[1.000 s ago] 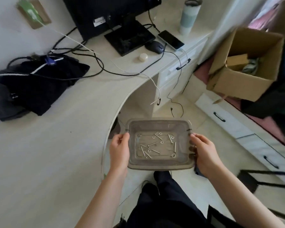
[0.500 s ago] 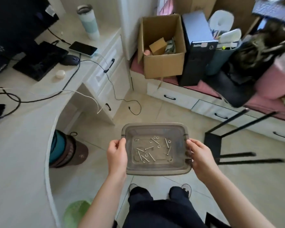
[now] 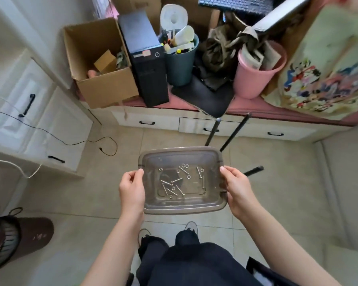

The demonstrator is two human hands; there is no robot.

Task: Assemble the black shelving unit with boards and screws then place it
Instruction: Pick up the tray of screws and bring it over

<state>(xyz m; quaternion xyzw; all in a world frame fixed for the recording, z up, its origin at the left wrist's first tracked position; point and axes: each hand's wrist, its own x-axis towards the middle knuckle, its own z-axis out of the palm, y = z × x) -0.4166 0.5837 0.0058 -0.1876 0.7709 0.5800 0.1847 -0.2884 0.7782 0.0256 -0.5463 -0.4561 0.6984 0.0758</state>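
From the head camera, you carry the clear plastic tray (image 3: 182,207) level between both hands, so the loose screws (image 3: 179,180) and washers lying flat on its bottom don't slide off. Your left hand (image 3: 131,191) grips the left rim with fingers (image 3: 132,176) curled under and thumb on top; your right hand (image 3: 239,190) clamps the right rim the same way — a balanced hold that keeps it flat. Just beyond your right fingers, black metal frame legs (image 3: 233,134) stand on the floor, probably part of the shelving unit. No boards are visible.
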